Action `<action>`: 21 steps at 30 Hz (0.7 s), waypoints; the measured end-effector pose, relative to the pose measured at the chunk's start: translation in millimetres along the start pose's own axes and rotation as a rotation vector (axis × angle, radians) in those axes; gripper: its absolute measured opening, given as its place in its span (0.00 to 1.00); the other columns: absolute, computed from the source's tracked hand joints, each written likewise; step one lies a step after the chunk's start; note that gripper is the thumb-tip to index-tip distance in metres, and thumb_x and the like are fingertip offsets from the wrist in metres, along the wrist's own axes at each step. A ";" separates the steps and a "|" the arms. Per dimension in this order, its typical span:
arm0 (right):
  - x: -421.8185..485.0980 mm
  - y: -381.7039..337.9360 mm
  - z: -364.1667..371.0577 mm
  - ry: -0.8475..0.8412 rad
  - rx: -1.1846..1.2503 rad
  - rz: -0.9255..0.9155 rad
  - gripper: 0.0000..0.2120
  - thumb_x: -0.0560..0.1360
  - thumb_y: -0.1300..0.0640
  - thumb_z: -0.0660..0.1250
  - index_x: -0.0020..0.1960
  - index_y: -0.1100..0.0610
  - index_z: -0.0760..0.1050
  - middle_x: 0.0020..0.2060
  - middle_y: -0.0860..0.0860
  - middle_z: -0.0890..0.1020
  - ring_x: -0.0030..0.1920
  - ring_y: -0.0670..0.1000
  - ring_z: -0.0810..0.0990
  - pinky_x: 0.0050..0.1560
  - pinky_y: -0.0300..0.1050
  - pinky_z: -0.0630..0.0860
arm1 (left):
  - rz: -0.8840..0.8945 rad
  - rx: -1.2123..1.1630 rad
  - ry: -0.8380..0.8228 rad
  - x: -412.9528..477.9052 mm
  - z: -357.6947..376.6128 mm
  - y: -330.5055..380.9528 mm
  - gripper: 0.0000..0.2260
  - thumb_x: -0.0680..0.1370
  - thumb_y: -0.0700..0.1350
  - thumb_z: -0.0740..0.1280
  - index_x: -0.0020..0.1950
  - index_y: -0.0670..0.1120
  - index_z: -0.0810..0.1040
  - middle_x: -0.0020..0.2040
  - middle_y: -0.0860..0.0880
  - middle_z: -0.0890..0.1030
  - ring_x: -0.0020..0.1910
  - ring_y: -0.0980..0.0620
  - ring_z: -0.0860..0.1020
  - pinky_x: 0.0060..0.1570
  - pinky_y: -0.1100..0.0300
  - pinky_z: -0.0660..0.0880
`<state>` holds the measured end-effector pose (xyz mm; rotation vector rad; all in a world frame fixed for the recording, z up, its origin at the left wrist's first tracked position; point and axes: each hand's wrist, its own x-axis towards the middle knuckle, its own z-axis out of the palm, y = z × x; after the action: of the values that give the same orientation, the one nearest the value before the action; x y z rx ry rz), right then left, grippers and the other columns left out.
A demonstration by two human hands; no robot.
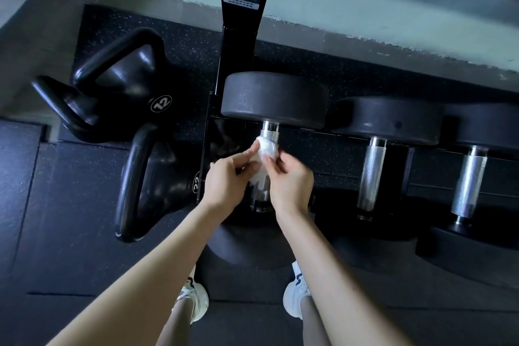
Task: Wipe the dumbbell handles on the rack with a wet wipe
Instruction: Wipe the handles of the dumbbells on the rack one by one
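wet wipe (266, 151): white, crumpled, wrapped round leftmost dumbbell handle (270, 136) | handle: knurled steel, racked

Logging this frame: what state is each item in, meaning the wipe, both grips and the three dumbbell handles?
wet wipe: bunched, wrapped around the leftmost handle.
left grip: pinches the wet wipe.
right grip: pinches the wet wipe.
leftmost handle: partly covered by the wet wipe.
middle handle: bare, untouched.
rightmost handle: bare, untouched.
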<state>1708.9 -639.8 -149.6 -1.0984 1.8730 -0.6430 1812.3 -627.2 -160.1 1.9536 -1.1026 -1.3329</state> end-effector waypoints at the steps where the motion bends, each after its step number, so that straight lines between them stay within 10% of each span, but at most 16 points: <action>1: -4.6 3.3 -1.9 -0.023 -0.027 0.023 0.07 0.73 0.57 0.70 0.39 0.60 0.79 0.29 0.49 0.81 0.30 0.42 0.72 0.34 0.43 0.71 | -0.016 0.051 -0.014 -4.7 -1.4 0.8 0.18 0.76 0.45 0.68 0.65 0.56 0.74 0.56 0.51 0.82 0.56 0.56 0.78 0.69 0.45 0.64; 6: -4.1 -2.4 -6.7 -0.089 -0.001 0.118 0.08 0.71 0.56 0.72 0.37 0.58 0.79 0.24 0.44 0.76 0.29 0.41 0.69 0.30 0.38 0.67 | 0.011 0.472 0.050 -7.5 -9.7 19.9 0.15 0.77 0.52 0.66 0.63 0.58 0.76 0.44 0.49 0.79 0.48 0.47 0.75 0.47 0.58 0.66; 9: -6.1 -3.9 -3.0 -0.069 0.043 0.133 0.12 0.71 0.55 0.71 0.32 0.59 0.75 0.23 0.47 0.72 0.29 0.45 0.65 0.30 0.42 0.64 | -0.224 -0.033 0.026 -12.6 0.3 27.0 0.15 0.75 0.40 0.66 0.61 0.50 0.79 0.36 0.52 0.78 0.36 0.53 0.74 0.45 0.58 0.74; 13: -9.7 -9.1 -1.6 -0.095 0.261 0.256 0.06 0.72 0.56 0.70 0.36 0.54 0.79 0.32 0.49 0.82 0.35 0.46 0.78 0.39 0.45 0.75 | -0.421 -0.582 0.069 -18.7 2.7 29.3 0.15 0.76 0.36 0.64 0.60 0.48 0.79 0.51 0.49 0.83 0.50 0.54 0.80 0.60 0.51 0.75; 21: 3.9 -16.0 3.9 -0.014 0.291 0.293 0.10 0.73 0.60 0.70 0.33 0.54 0.78 0.30 0.48 0.80 0.35 0.45 0.76 0.38 0.42 0.73 | -0.444 -0.697 0.024 -3.8 13.2 23.4 0.18 0.75 0.46 0.69 0.62 0.40 0.77 0.54 0.44 0.82 0.53 0.50 0.81 0.56 0.56 0.77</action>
<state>1718.3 -650.9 -141.1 -0.6254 1.8129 -0.7069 1791.6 -636.1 -144.9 1.6983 -0.1211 -1.6257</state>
